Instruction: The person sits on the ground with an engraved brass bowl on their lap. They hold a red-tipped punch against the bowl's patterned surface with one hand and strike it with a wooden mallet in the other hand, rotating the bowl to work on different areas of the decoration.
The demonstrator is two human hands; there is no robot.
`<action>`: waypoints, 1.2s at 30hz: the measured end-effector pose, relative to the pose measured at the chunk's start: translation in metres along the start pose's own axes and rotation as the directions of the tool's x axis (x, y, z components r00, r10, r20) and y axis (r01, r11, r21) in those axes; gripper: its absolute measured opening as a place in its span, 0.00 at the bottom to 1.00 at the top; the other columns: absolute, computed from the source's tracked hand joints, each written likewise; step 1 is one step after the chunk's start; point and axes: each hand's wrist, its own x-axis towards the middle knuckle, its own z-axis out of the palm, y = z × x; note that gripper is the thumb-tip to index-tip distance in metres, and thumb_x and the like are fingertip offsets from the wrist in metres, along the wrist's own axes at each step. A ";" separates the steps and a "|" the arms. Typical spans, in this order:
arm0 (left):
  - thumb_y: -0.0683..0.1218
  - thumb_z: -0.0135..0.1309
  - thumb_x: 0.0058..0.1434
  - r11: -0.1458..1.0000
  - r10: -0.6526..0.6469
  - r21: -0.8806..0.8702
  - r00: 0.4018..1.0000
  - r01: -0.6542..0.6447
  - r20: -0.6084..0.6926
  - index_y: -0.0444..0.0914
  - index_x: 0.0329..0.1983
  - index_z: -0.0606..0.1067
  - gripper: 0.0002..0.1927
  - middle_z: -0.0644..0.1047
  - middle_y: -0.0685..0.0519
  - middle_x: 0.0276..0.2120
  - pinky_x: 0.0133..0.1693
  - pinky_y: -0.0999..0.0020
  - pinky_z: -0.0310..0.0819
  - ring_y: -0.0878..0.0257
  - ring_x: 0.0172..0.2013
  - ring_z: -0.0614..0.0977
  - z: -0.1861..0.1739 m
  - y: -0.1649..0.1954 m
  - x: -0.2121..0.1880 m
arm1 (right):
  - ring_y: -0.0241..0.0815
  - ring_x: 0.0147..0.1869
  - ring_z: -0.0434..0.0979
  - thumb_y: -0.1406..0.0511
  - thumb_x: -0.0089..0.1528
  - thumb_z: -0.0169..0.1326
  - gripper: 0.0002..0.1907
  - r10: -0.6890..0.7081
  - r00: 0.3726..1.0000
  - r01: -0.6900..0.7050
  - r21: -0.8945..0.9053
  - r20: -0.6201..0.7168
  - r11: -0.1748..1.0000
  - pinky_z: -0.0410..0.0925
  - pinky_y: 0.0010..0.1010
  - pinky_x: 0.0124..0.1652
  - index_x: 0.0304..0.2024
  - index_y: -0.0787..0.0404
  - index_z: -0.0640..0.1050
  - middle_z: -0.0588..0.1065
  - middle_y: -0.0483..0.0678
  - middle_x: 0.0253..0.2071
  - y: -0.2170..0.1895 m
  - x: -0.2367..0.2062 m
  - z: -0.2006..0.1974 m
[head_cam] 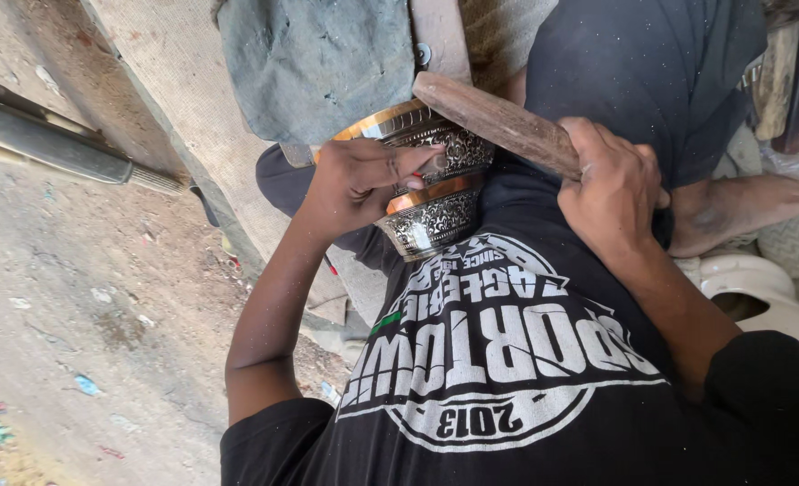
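The left hand [354, 184] grips the stiff, probably slippery engraved silver-and-copper metal vessel [431, 184] by its patterned waist, while the right hand [611, 184] clenches a brown wooden mallet [494, 121].

No packages, labels, signs, screens

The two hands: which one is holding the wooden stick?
The right hand grips the wooden stick. The left hand instead presses small tools against the engraved metal vase.
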 end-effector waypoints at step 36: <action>0.34 0.66 0.58 0.990 0.107 -0.084 0.990 -0.114 -0.087 0.42 0.60 0.77 0.26 0.84 0.50 0.44 0.41 0.70 0.82 0.61 0.39 0.88 0.009 -0.013 -0.003 | 0.35 0.41 0.80 0.75 0.56 0.58 0.17 0.160 0.977 -0.090 0.407 -0.142 0.909 0.67 0.32 0.46 0.46 0.57 0.76 0.79 0.40 0.37 -0.039 -0.001 -0.041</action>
